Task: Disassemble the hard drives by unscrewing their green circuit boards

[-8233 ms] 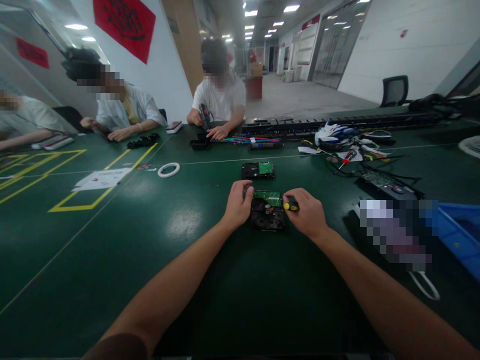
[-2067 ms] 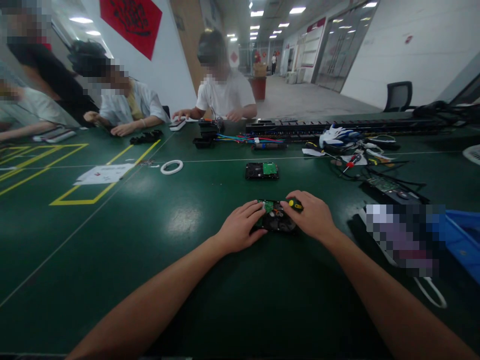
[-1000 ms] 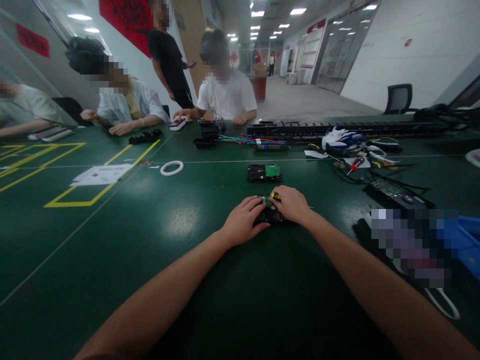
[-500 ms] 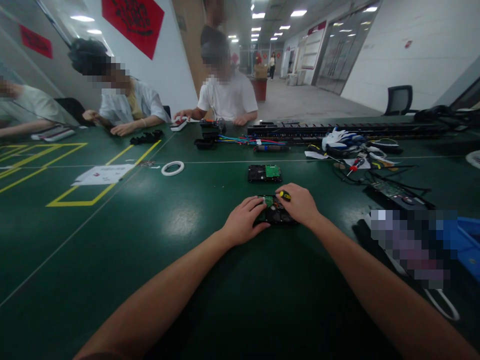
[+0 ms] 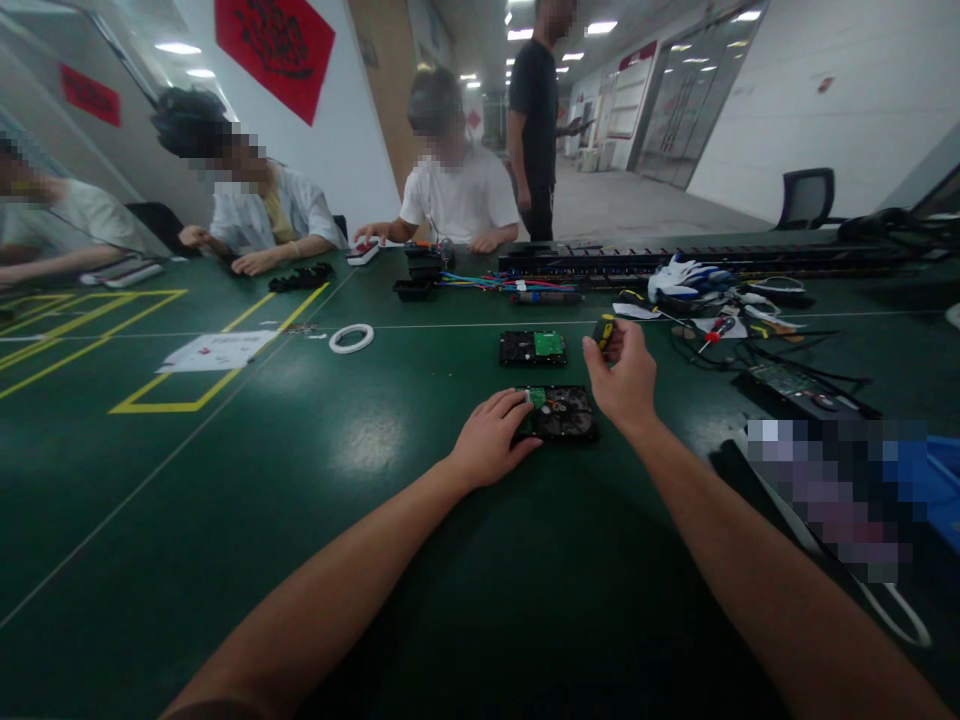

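A black hard drive [image 5: 568, 414] with a green circuit board at one end lies flat on the green table in front of me. My left hand [image 5: 495, 438] grips its left end, fingers over the top and thumb at the near edge. Raised just beyond the drive's right side, my right hand [image 5: 624, 368] is closed around a screwdriver with a black and yellow handle [image 5: 603, 331]; the screwdriver's tip cannot be made out. A second hard drive [image 5: 517, 348], its green board showing, rests a little farther off, touched by neither hand.
White-and-blue gloves [image 5: 686, 279], cables and a red screwdriver [image 5: 716, 334] lie at right. Nearer stand a circuit-board unit [image 5: 806, 388] and a blue bin [image 5: 945, 480]. A tape roll [image 5: 351, 338] and paper sheet [image 5: 217, 351] are at left. Several people are across the table.
My right hand has lifted off the hard drive and moved up and right with the screwdriver, uncovering the drive's right part. My left hand stays on it. A standing person now shows behind the table.
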The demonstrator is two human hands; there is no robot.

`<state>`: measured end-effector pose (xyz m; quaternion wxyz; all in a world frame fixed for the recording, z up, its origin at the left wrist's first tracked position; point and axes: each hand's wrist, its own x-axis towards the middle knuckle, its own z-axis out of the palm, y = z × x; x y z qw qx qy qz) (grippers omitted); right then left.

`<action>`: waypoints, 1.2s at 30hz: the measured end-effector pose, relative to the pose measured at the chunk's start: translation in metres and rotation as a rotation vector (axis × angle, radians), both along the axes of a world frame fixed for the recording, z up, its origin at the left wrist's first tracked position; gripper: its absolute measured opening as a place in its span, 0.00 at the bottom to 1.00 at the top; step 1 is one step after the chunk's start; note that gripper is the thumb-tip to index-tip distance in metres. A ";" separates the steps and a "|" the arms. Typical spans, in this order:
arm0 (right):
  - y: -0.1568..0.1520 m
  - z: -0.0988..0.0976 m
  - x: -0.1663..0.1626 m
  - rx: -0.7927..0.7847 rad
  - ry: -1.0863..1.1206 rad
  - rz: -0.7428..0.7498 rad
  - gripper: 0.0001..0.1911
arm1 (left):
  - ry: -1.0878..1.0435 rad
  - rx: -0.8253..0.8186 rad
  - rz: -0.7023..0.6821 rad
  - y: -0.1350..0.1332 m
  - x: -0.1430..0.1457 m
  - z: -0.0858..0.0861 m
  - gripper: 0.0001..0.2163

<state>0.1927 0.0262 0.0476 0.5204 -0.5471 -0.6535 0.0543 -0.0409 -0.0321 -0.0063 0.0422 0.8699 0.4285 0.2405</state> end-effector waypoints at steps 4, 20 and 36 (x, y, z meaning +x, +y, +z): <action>0.011 -0.023 0.011 -0.021 0.147 -0.140 0.32 | 0.001 -0.003 0.019 0.000 0.000 0.000 0.27; 0.046 -0.072 0.044 -0.216 0.757 -0.195 0.27 | -0.030 -0.008 -0.017 0.001 0.000 -0.001 0.27; 0.075 -0.075 0.047 -0.119 0.891 -0.461 0.24 | -0.027 -0.002 -0.012 0.000 0.000 0.000 0.26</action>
